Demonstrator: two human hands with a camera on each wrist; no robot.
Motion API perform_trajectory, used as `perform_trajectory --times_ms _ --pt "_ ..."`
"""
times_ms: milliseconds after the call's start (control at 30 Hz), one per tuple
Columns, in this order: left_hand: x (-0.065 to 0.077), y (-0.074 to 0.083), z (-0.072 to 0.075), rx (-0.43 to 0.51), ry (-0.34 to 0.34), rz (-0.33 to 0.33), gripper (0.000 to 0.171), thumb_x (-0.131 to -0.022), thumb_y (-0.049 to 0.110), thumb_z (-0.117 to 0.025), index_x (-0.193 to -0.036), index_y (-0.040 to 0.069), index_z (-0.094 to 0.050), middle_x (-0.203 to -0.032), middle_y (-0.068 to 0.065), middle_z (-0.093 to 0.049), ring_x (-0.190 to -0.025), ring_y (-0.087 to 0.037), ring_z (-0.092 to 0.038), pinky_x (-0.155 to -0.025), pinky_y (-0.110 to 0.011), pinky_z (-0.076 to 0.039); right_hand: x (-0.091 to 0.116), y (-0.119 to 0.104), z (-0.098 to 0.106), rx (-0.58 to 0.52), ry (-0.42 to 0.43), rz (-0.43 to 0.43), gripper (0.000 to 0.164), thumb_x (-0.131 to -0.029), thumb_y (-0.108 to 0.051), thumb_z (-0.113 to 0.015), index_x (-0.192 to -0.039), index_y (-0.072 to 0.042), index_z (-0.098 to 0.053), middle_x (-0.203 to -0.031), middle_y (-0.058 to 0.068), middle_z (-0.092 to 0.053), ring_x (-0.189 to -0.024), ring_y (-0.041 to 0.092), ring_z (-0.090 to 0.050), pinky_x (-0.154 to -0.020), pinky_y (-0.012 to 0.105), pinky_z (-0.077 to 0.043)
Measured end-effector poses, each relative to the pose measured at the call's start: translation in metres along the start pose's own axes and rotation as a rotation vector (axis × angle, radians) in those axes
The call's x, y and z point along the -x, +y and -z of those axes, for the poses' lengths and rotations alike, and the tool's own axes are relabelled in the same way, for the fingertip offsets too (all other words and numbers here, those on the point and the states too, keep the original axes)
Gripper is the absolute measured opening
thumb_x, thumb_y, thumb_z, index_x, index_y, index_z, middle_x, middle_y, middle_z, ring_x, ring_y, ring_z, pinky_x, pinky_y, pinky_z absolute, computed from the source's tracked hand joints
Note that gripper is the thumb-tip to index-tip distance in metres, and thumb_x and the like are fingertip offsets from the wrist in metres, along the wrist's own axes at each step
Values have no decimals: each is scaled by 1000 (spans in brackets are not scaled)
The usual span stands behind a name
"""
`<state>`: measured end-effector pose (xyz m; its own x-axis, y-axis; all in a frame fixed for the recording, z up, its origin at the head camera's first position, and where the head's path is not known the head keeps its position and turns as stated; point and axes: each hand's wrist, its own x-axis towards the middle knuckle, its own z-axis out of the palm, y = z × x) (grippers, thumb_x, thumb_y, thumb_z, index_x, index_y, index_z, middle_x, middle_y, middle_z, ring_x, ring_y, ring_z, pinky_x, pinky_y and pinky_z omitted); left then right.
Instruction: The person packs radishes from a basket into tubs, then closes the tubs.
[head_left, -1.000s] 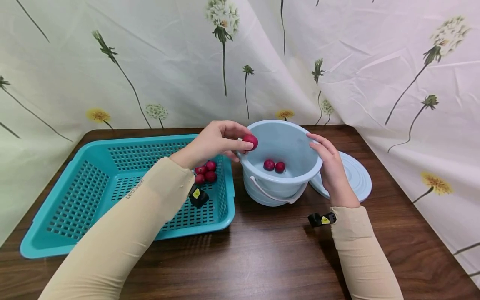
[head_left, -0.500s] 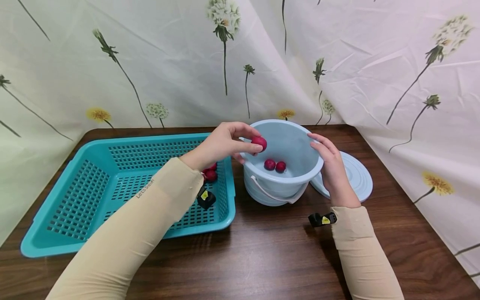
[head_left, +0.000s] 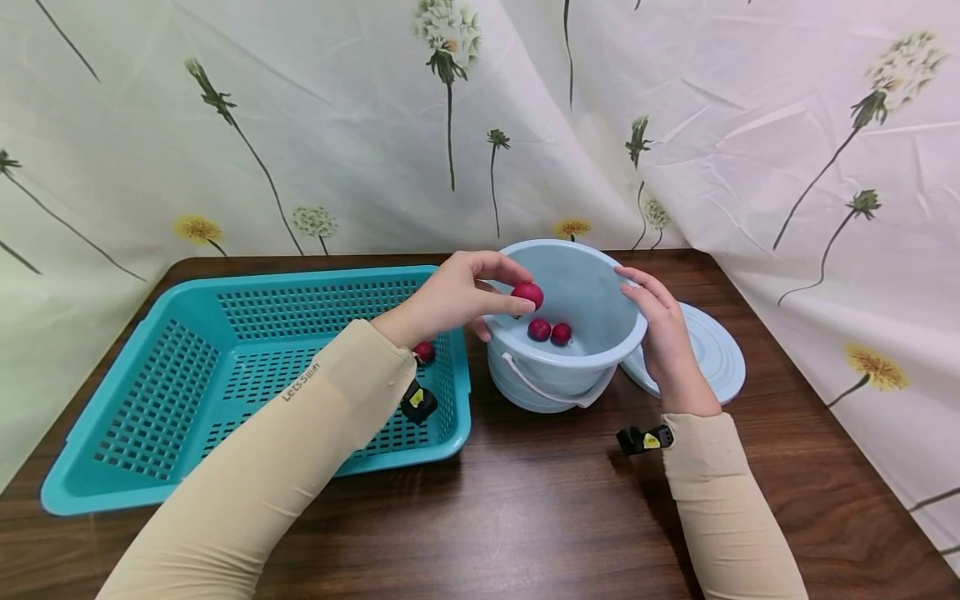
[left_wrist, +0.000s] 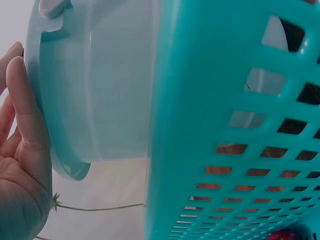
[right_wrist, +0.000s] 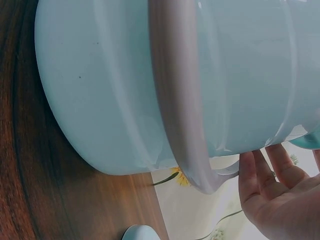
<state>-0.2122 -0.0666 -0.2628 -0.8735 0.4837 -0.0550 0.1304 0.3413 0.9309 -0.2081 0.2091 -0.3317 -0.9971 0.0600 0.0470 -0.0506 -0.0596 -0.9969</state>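
"Toward the far edge of the brown wood-grain surface [head_left: 540, 508], what just changed?"

"I see the left hand [head_left: 459, 293] has slid right and slightly lower, pinching a small round red radish-like ball [head_left: 528, 294]. I judge it's now above the mouth of the pale-blue round plastic pail [head_left: 562, 379], though not let go."

"And the right hand [head_left: 663, 333]?"

"Fairly straight fingers rest at the pail's right rim; I can't see the thumb."

"Contents?"

"Two similar balls [head_left: 538, 329] in the pail. Nearer the left edge, the teal rectangular plastic basket [head_left: 90, 501] shows one more red ball [head_left: 424, 353] beside the beige sleeve [head_left: 315, 425]."
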Motion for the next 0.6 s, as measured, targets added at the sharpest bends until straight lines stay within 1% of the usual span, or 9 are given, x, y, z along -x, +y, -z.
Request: perform_trajectory --times_ms 200,367,600 --pt "0 0 0 -12 -2 2 37 -87 26 -77 -121 17 -65 -122 -3 -64 -99 -26 -69 -62 -38 -61 1 -1 -1 -2 -3 7 27 -102 -27 -51 -125 -20 -62 -139 -1 -48 -128 15 -43 -105 33 -35" --pt "-1 -1 -1 -24 0 4 38 -87 27 -77 -121 17 -65 -122 -3 -65 -99 -26 -69 -62 -38 -61 1 -1 0 -6 -7 15 26 -102 -27 -51 -125 -20 -62 -137 -2 -49 -127 15 -43 -104 33 -35" --pt "-1 0 0 -38 -12 16 37 -86 30 -78 -120 19 -66 -118 -2 -67 -100 -28 -66 -63 -38 -61 1 -1 0 2 -6 14 28 -102 -28 -51 -126 -20 -62 -140 0 -48 -128 15 -42 -105 33 -35"
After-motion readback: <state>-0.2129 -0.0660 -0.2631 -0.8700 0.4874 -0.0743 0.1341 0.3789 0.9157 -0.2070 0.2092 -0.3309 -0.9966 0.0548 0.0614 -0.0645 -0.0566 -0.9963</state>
